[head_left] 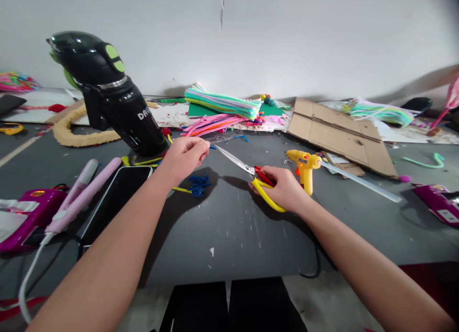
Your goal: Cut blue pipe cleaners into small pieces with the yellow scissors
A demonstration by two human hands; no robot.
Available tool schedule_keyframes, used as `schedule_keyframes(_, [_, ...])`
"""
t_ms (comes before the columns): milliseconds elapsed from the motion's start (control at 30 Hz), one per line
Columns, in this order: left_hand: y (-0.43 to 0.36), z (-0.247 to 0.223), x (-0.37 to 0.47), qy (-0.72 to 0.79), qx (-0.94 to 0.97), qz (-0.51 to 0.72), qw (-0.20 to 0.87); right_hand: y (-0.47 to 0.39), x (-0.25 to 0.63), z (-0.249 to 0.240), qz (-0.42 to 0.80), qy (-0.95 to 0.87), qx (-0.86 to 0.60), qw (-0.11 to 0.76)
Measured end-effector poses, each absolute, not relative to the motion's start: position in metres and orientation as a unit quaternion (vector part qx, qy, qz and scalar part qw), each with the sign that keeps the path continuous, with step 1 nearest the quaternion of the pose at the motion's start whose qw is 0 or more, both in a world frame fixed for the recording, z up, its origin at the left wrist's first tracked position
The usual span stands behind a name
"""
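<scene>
My right hand (281, 186) is closed round the red and yellow handles of a pair of scissors (234, 160), whose blades point up and left. The blade tips are close to my left hand (191, 155), whose thumb and fingers are pinched together. A short blue piece of pipe cleaner (213, 147) pokes out of that pinch, next to the tips; the rest of it is hidden by the fingers. Below my left hand, on the table, lies a small heap of curled blue pipe cleaner pieces (199, 185), beside a yellow stem (182, 190).
Left of my hands stand a black bottle (125, 107), a phone (118, 198) and a pink hair straightener (84, 195). A yellow glue gun (304, 167) is just beyond my right hand. Farther back lie pipe cleaner bundles (222, 101) and cardboard (337, 133).
</scene>
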State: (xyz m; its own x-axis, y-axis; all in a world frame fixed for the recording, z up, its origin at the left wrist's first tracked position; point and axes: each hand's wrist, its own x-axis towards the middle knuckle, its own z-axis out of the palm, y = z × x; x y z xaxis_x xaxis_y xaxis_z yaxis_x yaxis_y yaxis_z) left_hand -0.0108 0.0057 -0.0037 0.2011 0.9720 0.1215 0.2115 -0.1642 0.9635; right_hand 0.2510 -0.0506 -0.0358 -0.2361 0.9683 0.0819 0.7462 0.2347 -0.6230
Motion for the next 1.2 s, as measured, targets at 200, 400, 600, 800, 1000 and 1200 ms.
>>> schedule_keyframes(200, [0.0049,-0.0024,-0.0104,0.466,0.64,0.422,0.442,-0.0506,0.2503,-0.0346,0.225,-0.754,-0.57,0.234])
schedule_keyframes(400, [0.0035,-0.001,-0.0097,0.473,0.652,0.412,0.426,-0.0503,0.2499,-0.0338,0.228,-0.753,-0.573,0.228])
schedule_keyframes(600, [0.0053,-0.0025,-0.0102,0.472,0.651,0.411,0.43,-0.0496,0.2496,-0.0339,0.225,-0.751,-0.581,0.22])
schedule_keyframes(800, [0.0056,-0.0029,-0.0107,0.48,0.648,0.408,0.427,-0.049,0.2505,-0.0345,0.22,-0.755,-0.577,0.222])
schedule_keyframes(1000, [0.0047,-0.003,-0.0113,0.484,0.647,0.412,0.422,-0.0499,0.2499,-0.0347,0.224,-0.754,-0.572,0.232])
schedule_keyframes(1200, [0.0056,-0.0036,-0.0122,0.484,0.642,0.416,0.425,-0.0507,0.2494,-0.0352,0.227,-0.753,-0.572,0.232])
